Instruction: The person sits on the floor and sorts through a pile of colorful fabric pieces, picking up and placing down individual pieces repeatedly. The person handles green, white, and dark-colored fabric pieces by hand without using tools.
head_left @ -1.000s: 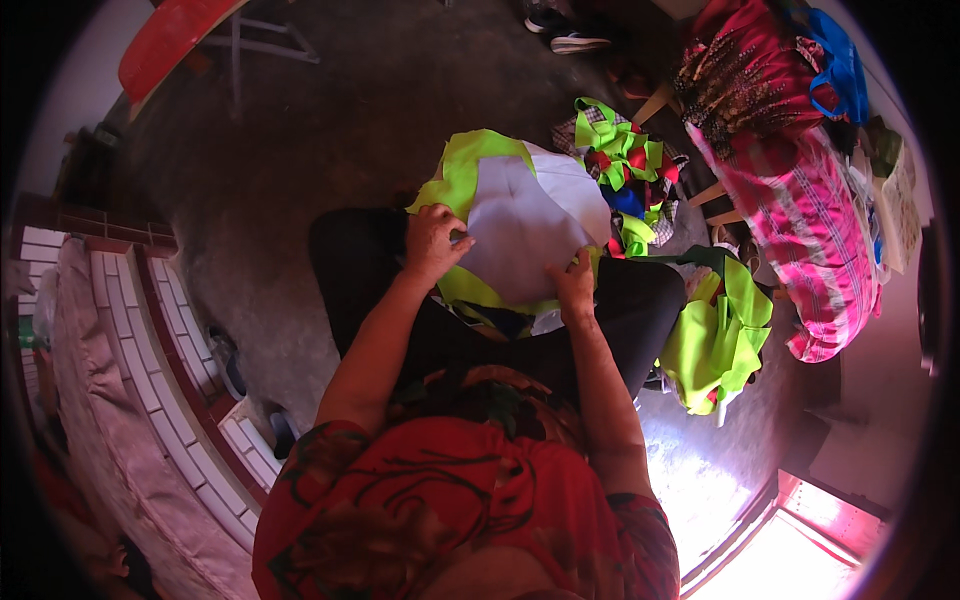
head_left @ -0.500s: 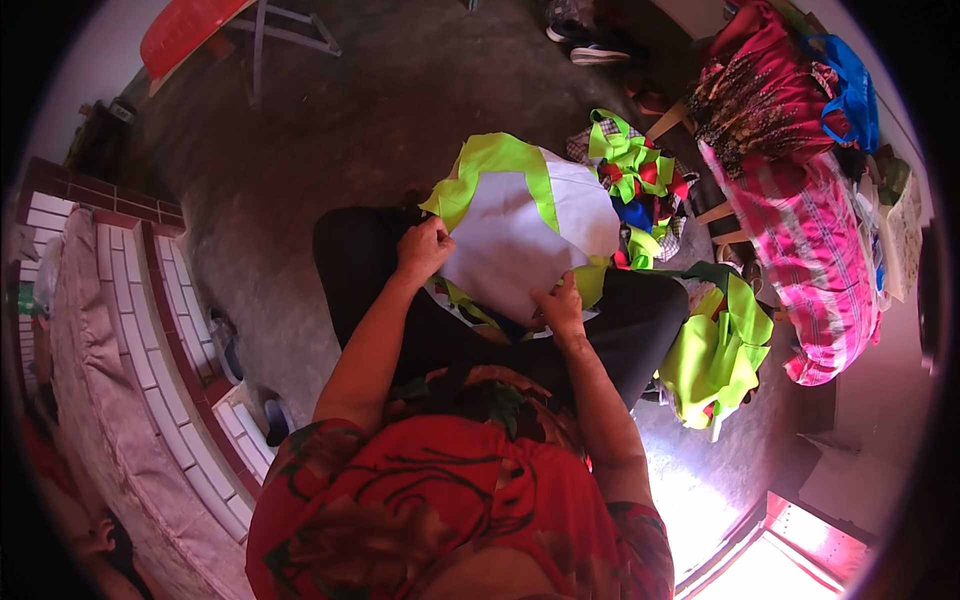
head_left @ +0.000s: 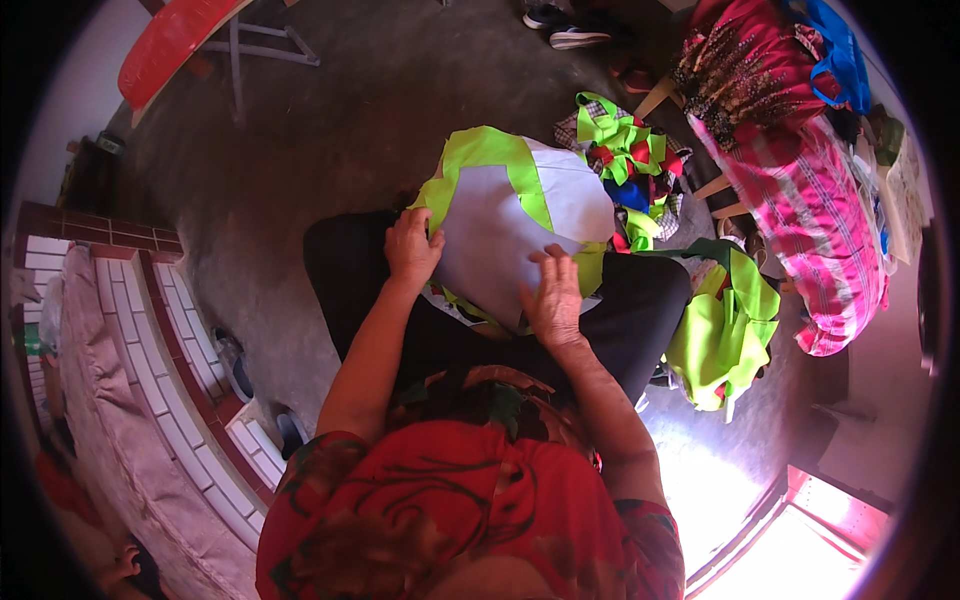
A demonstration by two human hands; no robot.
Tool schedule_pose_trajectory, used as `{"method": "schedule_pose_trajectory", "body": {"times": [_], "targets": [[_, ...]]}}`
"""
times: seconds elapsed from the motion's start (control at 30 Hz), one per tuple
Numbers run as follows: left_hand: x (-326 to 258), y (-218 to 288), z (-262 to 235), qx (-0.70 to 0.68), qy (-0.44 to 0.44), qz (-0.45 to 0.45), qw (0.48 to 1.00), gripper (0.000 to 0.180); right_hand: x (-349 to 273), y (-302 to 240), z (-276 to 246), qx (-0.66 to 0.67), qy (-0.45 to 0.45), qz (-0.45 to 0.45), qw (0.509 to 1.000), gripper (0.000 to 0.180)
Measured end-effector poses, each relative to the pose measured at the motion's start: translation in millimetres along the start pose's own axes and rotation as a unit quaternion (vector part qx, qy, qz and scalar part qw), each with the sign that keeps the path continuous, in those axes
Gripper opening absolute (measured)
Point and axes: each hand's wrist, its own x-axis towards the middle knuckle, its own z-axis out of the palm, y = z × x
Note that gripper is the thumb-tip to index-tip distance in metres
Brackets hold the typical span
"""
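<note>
Across my lap lies a piece of white-grey cloth (head_left: 490,215) with lime-green bands (head_left: 490,147) along its far edge and down its right part. At the cloth's left edge, my left hand (head_left: 413,252) is closed with the thumb on top and the fingertips by the green band. My right hand (head_left: 555,298) lies on the near right part of the cloth, fingers stretched out and slightly apart. More green and patterned fabric shows under the cloth's near edge. My dark trousers (head_left: 350,265) are beneath it.
Lime-green fabric (head_left: 725,335) hangs beside my right knee. Beyond it is a heap of green, red and checked scraps (head_left: 625,150). Pink plaid cloth (head_left: 800,230) covers something at right. Shoes (head_left: 578,38) lie far off; a red-topped folding table (head_left: 170,50) stands far left.
My right hand has opened and moved slightly up and left, from gripping the cloth's near edge to lying flat on it. My left hand stays at the left edge, its fingers shifted upward.
</note>
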Motion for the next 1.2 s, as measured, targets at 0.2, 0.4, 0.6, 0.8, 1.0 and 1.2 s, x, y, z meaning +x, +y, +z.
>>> {"method": "schedule_pose_trajectory", "body": {"times": [0.2, 0.4, 0.6, 0.8, 1.0, 1.2], "targets": [[0.3, 39.3, -2.1, -0.002, -0.001, 0.27, 0.963, 0.049, -14.5, -1.8, 29.3, -0.13, -0.193, -0.021, 0.972, 0.077], [-0.9, 38.0, 33.4, 0.057, -0.111, 0.291, 0.949, 0.053, -14.9, 5.0, 35.6, -0.149, -0.201, -0.026, 0.968, 0.076], [-1.7, 32.9, 34.9, 0.017, -0.1, 0.28, 0.955, 0.067, -24.2, 30.8, 72.6, -0.192, -0.101, -0.068, 0.974, 0.07], [0.6, 25.2, 47.3, 0.145, -0.145, 0.296, 0.933, 0.066, -11.4, 6.1, 10.7, -0.001, -0.187, 0.023, 0.982, 0.067], [-2.5, 19.8, 45.5, 0.092, -0.138, 0.294, 0.941, 0.065, -19.4, 20.0, -98.3, 0.038, 0.135, 0.006, 0.99, 0.05], [-0.7, 18.3, 43.1, 0.093, -0.13, 0.307, 0.938, 0.063, -84.4, 95.0, -192.9, -0.122, 0.345, 0.212, 0.906, 0.039]]}}
